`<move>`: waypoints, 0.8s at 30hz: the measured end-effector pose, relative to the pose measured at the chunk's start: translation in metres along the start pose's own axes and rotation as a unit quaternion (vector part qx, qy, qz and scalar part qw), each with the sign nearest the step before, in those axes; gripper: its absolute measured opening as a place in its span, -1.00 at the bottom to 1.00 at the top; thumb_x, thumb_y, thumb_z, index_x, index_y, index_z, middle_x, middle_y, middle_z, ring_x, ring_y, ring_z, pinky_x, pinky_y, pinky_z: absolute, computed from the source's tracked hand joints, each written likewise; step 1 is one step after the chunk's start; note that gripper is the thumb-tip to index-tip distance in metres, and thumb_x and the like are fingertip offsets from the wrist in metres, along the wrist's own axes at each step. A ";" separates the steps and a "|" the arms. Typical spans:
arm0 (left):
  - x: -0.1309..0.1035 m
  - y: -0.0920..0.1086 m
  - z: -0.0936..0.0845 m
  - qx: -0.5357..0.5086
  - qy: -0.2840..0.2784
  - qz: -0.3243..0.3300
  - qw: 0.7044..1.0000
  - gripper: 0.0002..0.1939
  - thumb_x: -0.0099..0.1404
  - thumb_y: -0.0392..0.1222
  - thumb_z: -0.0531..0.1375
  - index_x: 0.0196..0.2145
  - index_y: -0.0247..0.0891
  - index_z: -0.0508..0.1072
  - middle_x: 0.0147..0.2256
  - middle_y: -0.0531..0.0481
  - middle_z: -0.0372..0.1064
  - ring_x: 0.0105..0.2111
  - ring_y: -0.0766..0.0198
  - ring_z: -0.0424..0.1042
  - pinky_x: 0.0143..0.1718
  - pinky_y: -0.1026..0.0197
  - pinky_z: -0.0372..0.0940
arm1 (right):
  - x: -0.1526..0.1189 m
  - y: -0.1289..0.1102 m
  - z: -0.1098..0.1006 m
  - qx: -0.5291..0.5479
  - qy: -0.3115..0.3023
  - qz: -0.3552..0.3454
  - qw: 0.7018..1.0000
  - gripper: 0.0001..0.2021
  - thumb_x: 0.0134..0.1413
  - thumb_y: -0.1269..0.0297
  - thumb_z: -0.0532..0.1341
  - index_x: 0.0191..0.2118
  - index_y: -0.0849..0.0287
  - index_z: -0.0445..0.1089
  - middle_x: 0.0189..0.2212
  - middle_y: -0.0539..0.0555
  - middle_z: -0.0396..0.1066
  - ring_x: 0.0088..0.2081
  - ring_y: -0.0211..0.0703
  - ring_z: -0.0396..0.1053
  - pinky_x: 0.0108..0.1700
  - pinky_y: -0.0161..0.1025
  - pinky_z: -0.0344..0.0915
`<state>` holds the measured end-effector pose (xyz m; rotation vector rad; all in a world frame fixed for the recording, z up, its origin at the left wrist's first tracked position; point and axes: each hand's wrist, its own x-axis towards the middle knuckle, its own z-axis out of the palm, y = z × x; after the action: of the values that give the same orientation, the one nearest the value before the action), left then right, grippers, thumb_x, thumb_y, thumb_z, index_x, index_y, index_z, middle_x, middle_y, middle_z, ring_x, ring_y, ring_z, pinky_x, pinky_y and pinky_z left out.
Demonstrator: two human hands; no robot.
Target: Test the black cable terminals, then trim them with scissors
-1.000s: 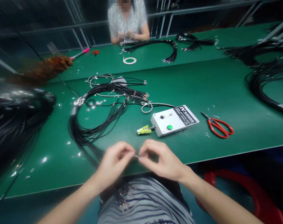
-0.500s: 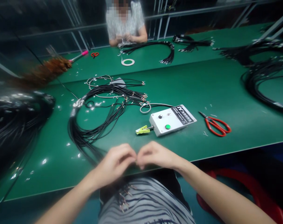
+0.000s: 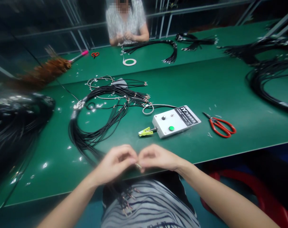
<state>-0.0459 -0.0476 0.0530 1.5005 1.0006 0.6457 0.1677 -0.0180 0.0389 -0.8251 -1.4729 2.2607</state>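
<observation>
Apparently your left hand [image 3: 117, 162] and right hand [image 3: 158, 157] pinch together on a thin pale strand [image 3: 138, 166], likely to steady it.

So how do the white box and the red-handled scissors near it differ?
The white box is a flat-topped case, while the red-handled scissors have narrow blades and looped grips. The white box carries a black knob and green button; the red-handled scissors show no controls. Both lie on the green table.

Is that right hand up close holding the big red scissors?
No, the red-handled scissors lie on the green table, apart from the right hand.
</observation>
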 end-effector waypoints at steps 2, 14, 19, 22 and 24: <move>0.000 0.000 0.002 -0.015 0.018 -0.009 1.000 -0.85 0.33 -0.18 0.19 -0.34 -0.29 0.48 -0.36 -0.04 0.39 -0.34 0.28 0.35 -0.29 0.28 0.24 | -0.004 -0.001 0.001 -0.036 0.008 -0.014 0.999 -0.85 0.01 0.27 0.32 -0.29 0.22 0.53 -0.42 0.02 0.52 -0.38 -0.25 0.44 -0.20 -0.27 0.33; -0.002 -0.003 0.024 -0.128 0.164 -0.067 0.976 -0.83 0.31 -0.13 0.22 -0.33 -0.30 0.39 -0.53 0.13 0.20 -0.58 0.49 0.10 -0.61 0.42 -0.02 | 0.005 0.018 0.043 -0.057 0.335 -0.134 0.931 -0.90 -0.01 0.28 0.34 -0.43 0.20 0.50 -0.50 0.02 0.48 -0.44 -0.22 0.41 -0.35 -0.28 0.29; 0.000 -0.010 0.028 -0.162 0.230 -0.066 0.957 -0.81 0.31 -0.11 0.22 -0.30 -0.29 0.34 -0.55 0.17 0.14 -0.61 0.52 0.08 -0.61 0.44 -0.03 | 0.025 0.029 0.058 0.185 0.333 -0.112 0.918 -0.84 -0.05 0.24 0.37 -0.44 0.20 0.45 -0.63 -0.10 0.35 -0.58 -0.37 0.26 -0.44 -0.37 0.20; 0.000 -0.014 0.028 -0.197 0.251 -0.059 0.946 -0.82 0.31 -0.12 0.23 -0.28 -0.28 0.34 -0.53 0.18 0.15 -0.62 0.54 0.09 -0.62 0.44 -0.03 | 0.033 0.033 0.065 0.269 0.313 -0.095 0.906 -0.82 -0.05 0.22 0.38 -0.45 0.22 0.45 -0.67 -0.12 0.28 -0.58 -0.41 0.17 -0.49 -0.42 0.09; 0.001 -0.015 0.028 -0.209 0.252 -0.060 0.943 -0.82 0.30 -0.13 0.23 -0.28 -0.28 0.34 -0.51 0.16 0.17 -0.62 0.55 0.10 -0.61 0.44 -0.02 | 0.035 0.034 0.067 0.281 0.309 -0.094 0.904 -0.81 -0.05 0.22 0.39 -0.44 0.23 0.46 -0.66 -0.12 0.28 -0.58 -0.42 0.16 -0.49 -0.43 0.07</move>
<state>-0.0255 -0.0610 0.0331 0.9061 1.2328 1.1106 0.1001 -0.0617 0.0182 -1.0138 -0.5454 1.8604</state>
